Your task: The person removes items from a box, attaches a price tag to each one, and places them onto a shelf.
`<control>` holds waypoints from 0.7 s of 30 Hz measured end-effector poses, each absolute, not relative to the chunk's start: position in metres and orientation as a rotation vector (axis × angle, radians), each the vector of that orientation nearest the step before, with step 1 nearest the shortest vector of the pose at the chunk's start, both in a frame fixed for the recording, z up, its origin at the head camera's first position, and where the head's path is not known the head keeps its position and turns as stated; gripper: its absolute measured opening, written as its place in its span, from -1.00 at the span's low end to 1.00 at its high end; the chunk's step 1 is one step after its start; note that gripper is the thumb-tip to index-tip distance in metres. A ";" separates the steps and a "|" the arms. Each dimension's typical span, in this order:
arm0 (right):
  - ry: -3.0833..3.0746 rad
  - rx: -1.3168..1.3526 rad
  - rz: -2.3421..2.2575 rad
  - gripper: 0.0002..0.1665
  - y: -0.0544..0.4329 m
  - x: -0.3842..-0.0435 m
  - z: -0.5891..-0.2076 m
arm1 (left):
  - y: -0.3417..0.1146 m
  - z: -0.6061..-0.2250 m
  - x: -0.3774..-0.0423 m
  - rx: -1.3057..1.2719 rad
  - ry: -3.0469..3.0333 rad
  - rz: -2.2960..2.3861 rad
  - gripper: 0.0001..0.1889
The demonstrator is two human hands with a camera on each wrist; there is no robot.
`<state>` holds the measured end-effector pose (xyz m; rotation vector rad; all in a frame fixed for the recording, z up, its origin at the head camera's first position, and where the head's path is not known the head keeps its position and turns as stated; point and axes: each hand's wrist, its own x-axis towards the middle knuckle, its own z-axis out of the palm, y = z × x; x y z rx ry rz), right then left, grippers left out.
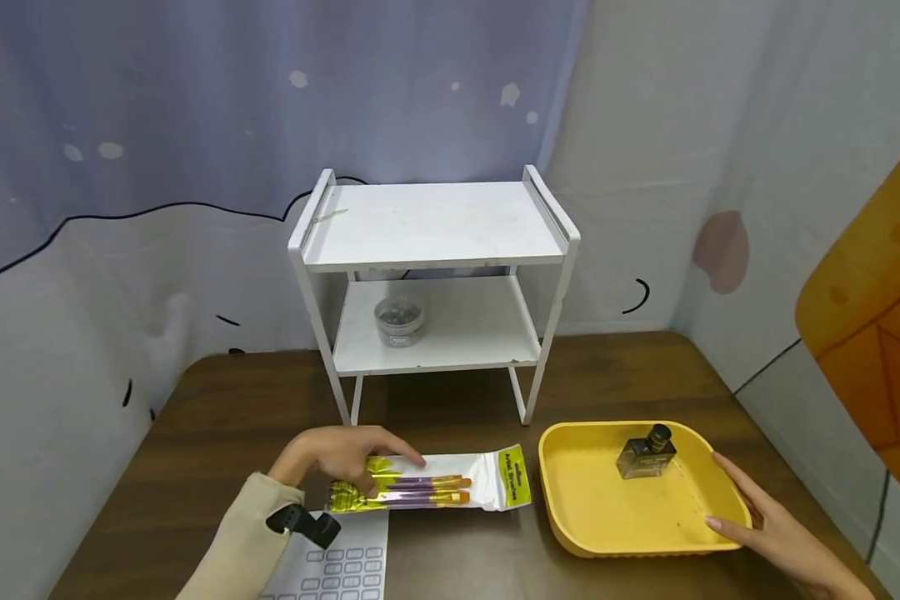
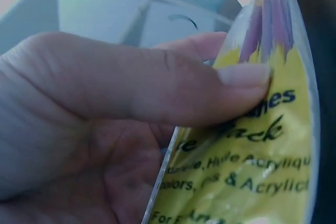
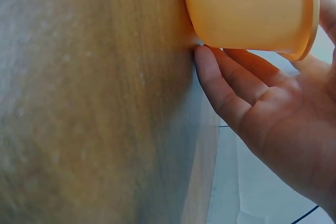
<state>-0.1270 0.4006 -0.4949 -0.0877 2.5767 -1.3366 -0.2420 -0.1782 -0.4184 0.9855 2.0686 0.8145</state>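
A plastic pack of paintbrushes [image 1: 483, 483] with purple handles and orange tips lies near the front of the table. My left hand [image 1: 337, 454] holds its left end; in the left wrist view the thumb [image 2: 231, 87] presses on the yellow printed wrapper [image 2: 247, 177]. To the right is a yellow basin [image 1: 592, 508], with a dark glass bottle [image 1: 645, 458] with a black cap standing inside it. My right hand [image 1: 776, 529] grips the basin's right side, thumb over the rim. In the right wrist view, the fingers [image 3: 226, 87] touch the outer wall [image 3: 247, 9] low down.
A white two-level rack [image 1: 435, 225] stands at the table's back. On its lower shelf sits a clear round container [image 1: 400, 321] of small dark items. A white sheet printed with boxes [image 1: 345, 558] lies under my left forearm. Patterned curtains [image 1: 195, 100] hang behind the table.
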 end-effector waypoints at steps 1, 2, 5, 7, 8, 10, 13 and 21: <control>2.569 -0.087 -1.352 0.02 0.400 -0.127 -0.495 | -0.181 -0.422 -0.243 0.970 2.079 0.806 -0.29; 2.560 -0.084 -1.367 0.02 0.400 -0.127 -0.494 | -0.183 -0.425 -0.245 0.958 2.086 0.795 -0.29; 2.530 -0.067 -1.396 0.02 0.398 -0.127 -0.492 | -0.184 -0.436 -0.249 0.917 2.115 0.762 -0.30; 2.546 -0.057 -1.361 0.03 0.397 -0.127 -0.490 | -0.183 -0.442 -0.252 0.889 2.137 0.732 -0.30; 2.551 -0.053 -1.346 0.03 0.396 -0.127 -0.489 | -0.181 -0.445 -0.253 0.870 2.148 0.723 -0.30; 2.565 -0.047 -1.312 0.04 0.396 -0.128 -0.488 | -0.177 -0.451 -0.254 0.826 2.169 0.712 -0.29; 2.579 -0.050 -1.280 0.04 0.395 -0.128 -0.487 | -0.171 -0.457 -0.254 0.788 2.198 0.699 -0.27; 2.520 -0.013 -1.363 0.06 0.395 -0.125 -0.486 | -0.158 -0.463 -0.251 0.767 2.321 0.632 -0.27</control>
